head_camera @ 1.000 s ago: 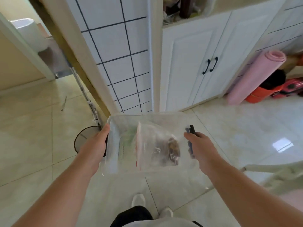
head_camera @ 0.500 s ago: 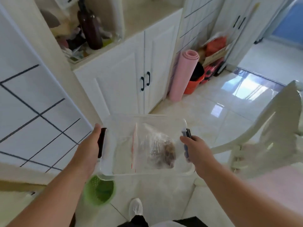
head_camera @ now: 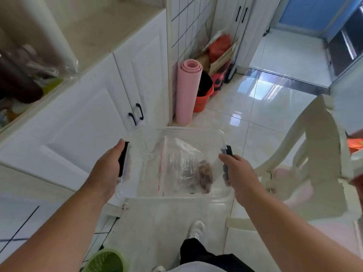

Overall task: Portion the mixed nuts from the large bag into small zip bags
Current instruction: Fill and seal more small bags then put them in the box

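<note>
You carry a clear plastic box (head_camera: 176, 193) out in front of you, one hand at each end. Your left hand (head_camera: 107, 171) is curled round the black handle on the left end, and your right hand (head_camera: 238, 173) is clenched on the black handle on the right end. Between your hands, on the floor of the box, lies a clear zip bag (head_camera: 176, 165) with a red seal strip, and a small clump of brown nuts (head_camera: 205, 176) sits in its corner, closer to your right hand.

A second ago a tiled wall and a doorway stood ahead of your hands; half a second ago the white cupboard (head_camera: 88, 122) had swung into view, and now it runs along beyond your left hand while the glossy tiled floor opens ahead and to the right. The bag has kept its place in the box through the turn. You are turning and walking with the supplies, so I judge that portioning has not begun: no small bags are filled and no bench is in reach yet.

Just beyond your right hand stands a white chair (head_camera: 314, 154), close enough to catch the box end as you pass. Ahead of the box a rolled pink mat (head_camera: 188, 91) leans by an orange bucket (head_camera: 204, 99). Below your left forearm sits a green basket (head_camera: 106, 260), near your white shoe (head_camera: 196, 229)
</note>
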`<state>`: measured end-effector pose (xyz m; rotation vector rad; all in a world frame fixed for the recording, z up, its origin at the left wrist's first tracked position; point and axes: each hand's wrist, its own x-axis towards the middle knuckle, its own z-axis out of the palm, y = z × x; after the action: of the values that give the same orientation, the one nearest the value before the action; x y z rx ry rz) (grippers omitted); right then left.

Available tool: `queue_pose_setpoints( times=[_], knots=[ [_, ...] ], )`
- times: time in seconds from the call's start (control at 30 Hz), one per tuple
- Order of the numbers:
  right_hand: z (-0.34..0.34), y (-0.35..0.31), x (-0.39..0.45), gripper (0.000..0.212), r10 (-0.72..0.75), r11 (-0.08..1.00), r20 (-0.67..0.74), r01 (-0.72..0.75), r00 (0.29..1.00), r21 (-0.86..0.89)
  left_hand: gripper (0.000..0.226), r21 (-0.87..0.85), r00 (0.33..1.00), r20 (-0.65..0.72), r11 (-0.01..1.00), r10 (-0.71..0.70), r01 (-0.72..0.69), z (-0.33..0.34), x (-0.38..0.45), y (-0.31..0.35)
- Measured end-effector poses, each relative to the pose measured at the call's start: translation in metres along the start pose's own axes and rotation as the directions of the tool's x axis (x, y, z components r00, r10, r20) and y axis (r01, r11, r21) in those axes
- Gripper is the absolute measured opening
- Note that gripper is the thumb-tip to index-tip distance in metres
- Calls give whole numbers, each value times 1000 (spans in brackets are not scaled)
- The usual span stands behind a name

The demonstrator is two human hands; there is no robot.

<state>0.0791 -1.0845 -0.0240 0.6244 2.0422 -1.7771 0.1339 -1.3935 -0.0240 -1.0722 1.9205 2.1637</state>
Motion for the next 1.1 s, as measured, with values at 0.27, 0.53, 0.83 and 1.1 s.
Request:
queue_pose_setpoints(
  times=[0.27,0.53,0.83,1.1],
  knots=[
    [-12,-67,101,18,2,1000,38,-2,999,-3,76,-19,998,-50,1000,25,-26,60,70,46],
    [-9,-134,194,25,30,1000,27,-30,999,2,40,-31,998,-56,999,21,-23,111,143,96],
    [11,-224,308,26,5,1000,-6,-5,1000,-9,28,-109,998,61,994,18,-12,163,268,183],
    [20,-308,379,30,-42,998,-4,42,999,35,38,-142,993,101,988,66,-51,203,324,257]
  ],
)
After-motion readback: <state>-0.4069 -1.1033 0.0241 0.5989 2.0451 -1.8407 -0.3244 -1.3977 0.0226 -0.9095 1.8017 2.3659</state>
